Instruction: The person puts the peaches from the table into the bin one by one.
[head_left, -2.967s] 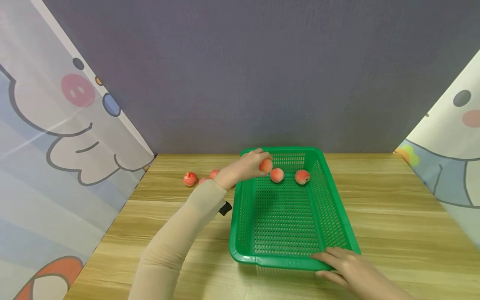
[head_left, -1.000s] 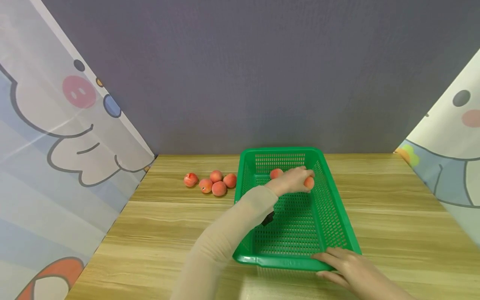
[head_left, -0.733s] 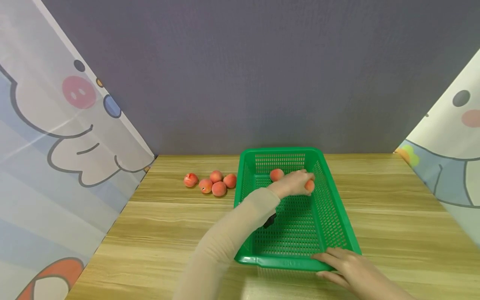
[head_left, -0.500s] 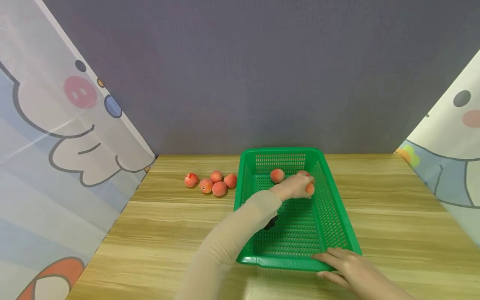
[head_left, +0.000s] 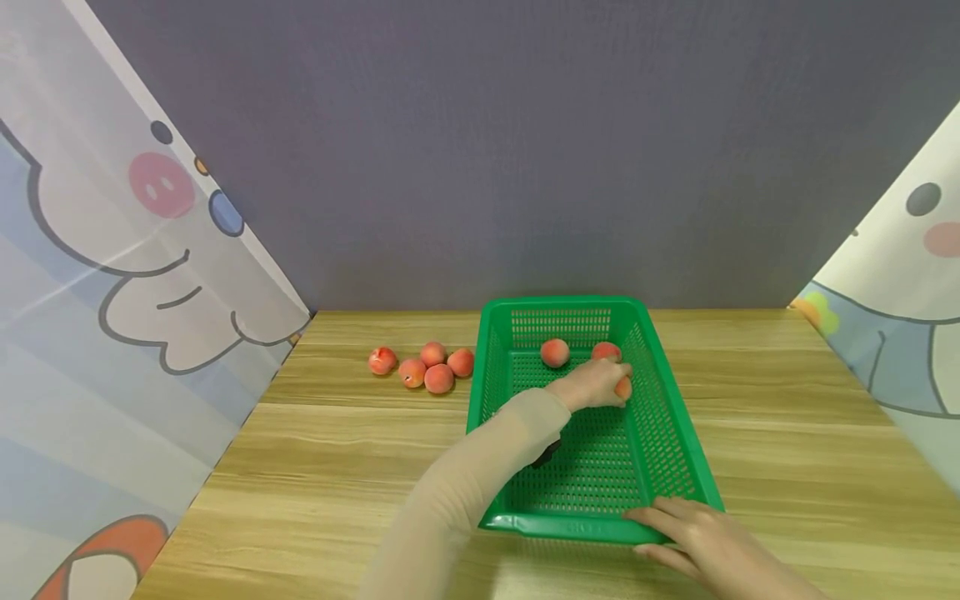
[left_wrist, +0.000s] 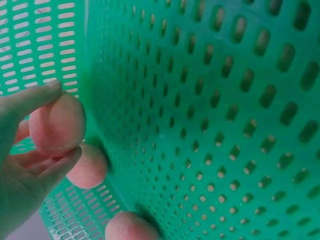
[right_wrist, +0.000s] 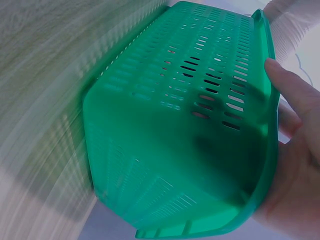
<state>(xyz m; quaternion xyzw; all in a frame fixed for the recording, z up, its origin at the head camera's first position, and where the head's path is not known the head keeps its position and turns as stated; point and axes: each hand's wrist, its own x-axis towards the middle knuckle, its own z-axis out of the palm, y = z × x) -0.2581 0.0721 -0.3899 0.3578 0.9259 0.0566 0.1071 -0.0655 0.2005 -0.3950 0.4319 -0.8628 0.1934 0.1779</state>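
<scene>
My left hand [head_left: 592,385] is inside the green plastic basket [head_left: 592,527] near its right wall, and it pinches a peach [head_left: 623,387] between thumb and fingers. In the left wrist view that peach [left_wrist: 59,124] is held close to the perforated side. Two other peaches lie at the basket's far end, one on the left [head_left: 555,352] and one on the right [head_left: 606,352], just behind the held fruit. At the near right corner my right hand [head_left: 693,532] grips the basket's rim, fingers over the top and thumb below; the right wrist view shows this hand [right_wrist: 295,145] around the edge.
Left of the basket, several peaches [head_left: 438,378] sit grouped on the wooden table [head_left: 315,467], one [head_left: 382,361] slightly apart. A grey wall [head_left: 480,150] rises behind the table, and cartoon-printed sheets [head_left: 67,292] flank it.
Over three seconds my left hand has carried the peach from the basket's left side to the right wall, then slightly nearer me, uncovering the far right peach. My right hand has stayed put.
</scene>
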